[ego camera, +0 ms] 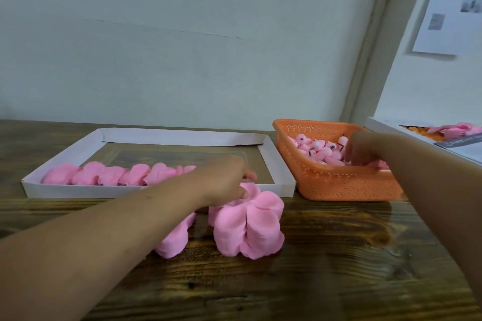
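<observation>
Pinches the top of a petal stack [247, 227] with the left hand [224, 180], on the worktop [313, 281] just in front of the tray [78, 190]. Dips the right hand [365, 151] into the basket [339, 185], fingers curled among the buds [318, 148]; cannot tell whether one is grasped. Shows a single row of pink pieces [117, 174] along the tray's near wall, the floor behind it bare. Leaves a second stack [174, 240] beneath the left forearm and many buds unused. Judged early: most of the tray yet to fill.
</observation>
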The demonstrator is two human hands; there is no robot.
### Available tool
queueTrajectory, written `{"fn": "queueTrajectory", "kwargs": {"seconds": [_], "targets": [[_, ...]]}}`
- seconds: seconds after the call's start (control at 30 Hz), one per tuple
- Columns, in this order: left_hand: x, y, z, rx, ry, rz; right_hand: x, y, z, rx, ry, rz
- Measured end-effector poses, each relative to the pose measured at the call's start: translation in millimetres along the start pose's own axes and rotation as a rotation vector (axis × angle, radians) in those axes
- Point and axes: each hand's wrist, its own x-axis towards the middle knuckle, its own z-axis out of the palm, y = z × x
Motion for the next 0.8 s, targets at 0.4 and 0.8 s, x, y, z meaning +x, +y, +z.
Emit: {"fn": "queueTrajectory", "kwargs": {"seconds": [0.4, 0.8], "targets": [[6, 1, 4, 0.061, 0.045, 0.024, 20, -3, 16, -0.042, 0.038, -0.021], [9, 8, 2, 0.091, 0.009, 0.076, 15, 0, 12, -0.133, 0.035, -0.090]]}}
